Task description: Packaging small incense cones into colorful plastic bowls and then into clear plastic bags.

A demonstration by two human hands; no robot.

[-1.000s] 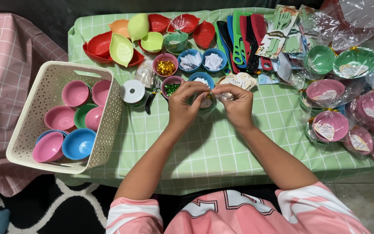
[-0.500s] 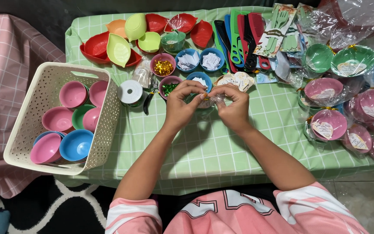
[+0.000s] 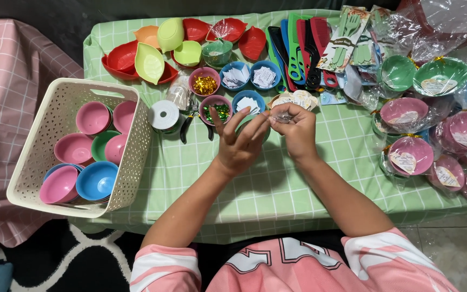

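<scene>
My left hand [image 3: 237,143] hovers over the green checked tablecloth [image 3: 277,189] with its fingers spread apart, covering most of a wrapped green bowl [image 3: 266,134]. My right hand [image 3: 297,131] pinches the gathered clear plastic wrap [image 3: 282,115] at the top of that bowl. Just beyond my hands stand small bowls of gold ties [image 3: 205,84], green ties [image 3: 217,111] and white paper tags [image 3: 235,75].
A white perforated basket [image 3: 131,157] of pink, blue and green bowls stands at the left. Several wrapped bowls [image 3: 409,156] lie at the right. Leaf-shaped dishes [image 3: 149,60], combs [image 3: 298,48], a ribbon spool [image 3: 164,115] and pliers [image 3: 186,125] lie at the back.
My left hand has let go of the wrap and spread its fingers; my right hand still pinches the plastic.
</scene>
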